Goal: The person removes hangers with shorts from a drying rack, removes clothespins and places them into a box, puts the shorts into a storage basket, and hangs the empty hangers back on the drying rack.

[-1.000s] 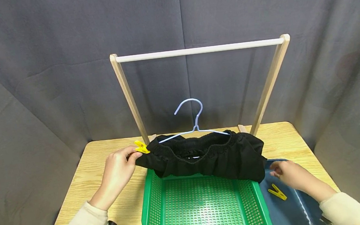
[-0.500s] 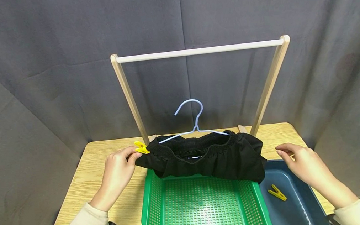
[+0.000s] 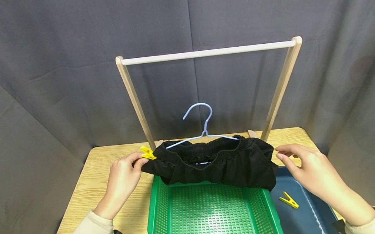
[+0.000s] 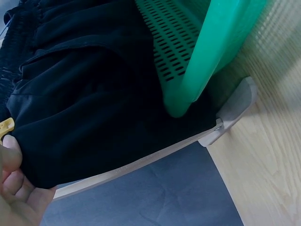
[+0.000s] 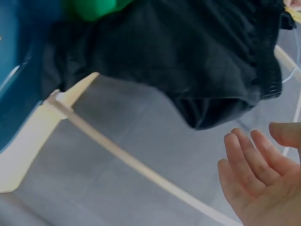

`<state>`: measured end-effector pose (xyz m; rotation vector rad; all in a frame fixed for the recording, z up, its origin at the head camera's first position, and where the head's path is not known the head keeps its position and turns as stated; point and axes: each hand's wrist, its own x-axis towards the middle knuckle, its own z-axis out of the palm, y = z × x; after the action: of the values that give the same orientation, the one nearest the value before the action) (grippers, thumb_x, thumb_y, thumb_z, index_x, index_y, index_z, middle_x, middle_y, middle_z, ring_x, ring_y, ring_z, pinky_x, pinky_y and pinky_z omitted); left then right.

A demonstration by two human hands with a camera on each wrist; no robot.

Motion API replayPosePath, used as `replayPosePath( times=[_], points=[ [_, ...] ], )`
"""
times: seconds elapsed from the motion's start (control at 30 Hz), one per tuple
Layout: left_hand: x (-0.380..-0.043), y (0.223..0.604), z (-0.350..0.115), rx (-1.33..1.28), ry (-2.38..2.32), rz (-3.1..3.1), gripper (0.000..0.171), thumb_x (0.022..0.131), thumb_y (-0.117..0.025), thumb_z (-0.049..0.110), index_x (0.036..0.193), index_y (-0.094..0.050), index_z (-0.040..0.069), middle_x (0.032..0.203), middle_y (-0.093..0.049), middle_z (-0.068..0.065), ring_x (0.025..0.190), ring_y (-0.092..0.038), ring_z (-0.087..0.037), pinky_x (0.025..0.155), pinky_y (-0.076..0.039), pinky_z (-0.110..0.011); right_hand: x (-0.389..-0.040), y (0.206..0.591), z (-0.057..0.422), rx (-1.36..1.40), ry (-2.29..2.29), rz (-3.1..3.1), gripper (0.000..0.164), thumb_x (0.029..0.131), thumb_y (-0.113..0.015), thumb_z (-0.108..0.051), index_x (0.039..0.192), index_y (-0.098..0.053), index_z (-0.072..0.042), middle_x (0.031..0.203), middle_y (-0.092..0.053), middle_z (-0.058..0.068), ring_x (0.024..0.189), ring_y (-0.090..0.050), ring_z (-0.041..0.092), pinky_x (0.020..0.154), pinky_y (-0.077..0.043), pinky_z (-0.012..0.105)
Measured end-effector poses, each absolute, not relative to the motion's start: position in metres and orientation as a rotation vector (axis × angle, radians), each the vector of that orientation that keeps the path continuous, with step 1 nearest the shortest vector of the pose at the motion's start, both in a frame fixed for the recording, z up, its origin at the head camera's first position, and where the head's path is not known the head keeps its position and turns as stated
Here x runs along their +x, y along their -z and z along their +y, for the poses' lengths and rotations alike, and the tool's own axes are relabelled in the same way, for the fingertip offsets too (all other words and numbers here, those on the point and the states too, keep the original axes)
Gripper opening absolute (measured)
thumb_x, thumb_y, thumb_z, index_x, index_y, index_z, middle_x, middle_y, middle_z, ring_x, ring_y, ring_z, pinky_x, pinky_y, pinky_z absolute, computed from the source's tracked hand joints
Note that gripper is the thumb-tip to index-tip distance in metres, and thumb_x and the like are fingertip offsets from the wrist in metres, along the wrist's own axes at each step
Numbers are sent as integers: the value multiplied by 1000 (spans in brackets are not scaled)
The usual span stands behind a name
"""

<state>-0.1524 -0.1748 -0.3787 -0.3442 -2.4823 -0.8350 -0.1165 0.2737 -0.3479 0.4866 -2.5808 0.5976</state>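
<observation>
Black elastic-waist pants (image 3: 226, 173) lie across the far end of a green basket (image 3: 150, 217), with a light blue hanger (image 3: 205, 131) set inside the waistband. On the waistband's left corner sits a yellow clothespin (image 3: 148, 154). My left hand (image 3: 122, 178) pinches the cloth just below that clothespin; the left wrist view shows thumb and fingers (image 4: 13, 162) on the fabric's edge. Beside the pants' right end is my right hand (image 3: 312, 169), its fingers loosely extended and holding nothing. In the right wrist view a small gap separates the fingertips (image 5: 230, 136) from the cloth.
A second yellow clothespin (image 3: 289, 200) lies in the dark blue bin (image 3: 304, 214) right of the basket. Behind stands a wooden rack with a white crossbar (image 3: 208, 52). Everything is on a wood-grain table (image 3: 129, 211) before grey curtains.
My right hand has risen out of the blue bin and moved left to the pants' right end. The left hand, pants and hanger have barely moved.
</observation>
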Motion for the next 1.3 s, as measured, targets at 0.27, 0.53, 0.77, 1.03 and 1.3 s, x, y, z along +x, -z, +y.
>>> replayPosePath(
  times=[0.27,0.53,0.77,1.03,1.3],
  points=[
    [-152,378,-175,-333,848,-2497,14,81,-79,5,94,-75,-1,91,-74,-14,79,-70,-30,71,-56,-46,-111,334,248,577,-616,-2478,26,82,-78,-3,106,-73,-11,98,-73,-2,89,-69,20,78,-48,23],
    [-150,376,-175,-341,844,-2497,13,82,-79,5,93,-75,0,89,-74,-13,76,-69,-28,69,-55,-45,-109,326,218,699,-695,-2404,26,82,-78,-4,106,-73,-12,102,-72,-6,92,-69,15,80,-48,21],
    [-149,374,-175,-342,845,-2499,13,82,-79,5,93,-75,0,89,-74,-13,77,-70,-29,70,-56,-45,-111,319,192,776,-754,-2385,21,87,-75,-8,107,-73,-16,105,-70,-9,95,-67,11,77,-52,30],
    [-149,374,-175,-347,846,-2493,15,82,-79,7,95,-75,-1,91,-74,-14,80,-70,-30,71,-56,-46,-113,311,164,849,-801,-2365,18,89,-73,-11,107,-72,-15,106,-70,-9,98,-66,11,79,-54,35],
    [-148,373,-174,-339,863,-2502,14,83,-78,6,95,-75,0,90,-74,-13,77,-70,-28,69,-55,-45,-115,302,139,895,-749,-2353,17,91,-72,-17,108,-72,-14,104,-71,-6,97,-66,11,78,-54,34]
  ],
)
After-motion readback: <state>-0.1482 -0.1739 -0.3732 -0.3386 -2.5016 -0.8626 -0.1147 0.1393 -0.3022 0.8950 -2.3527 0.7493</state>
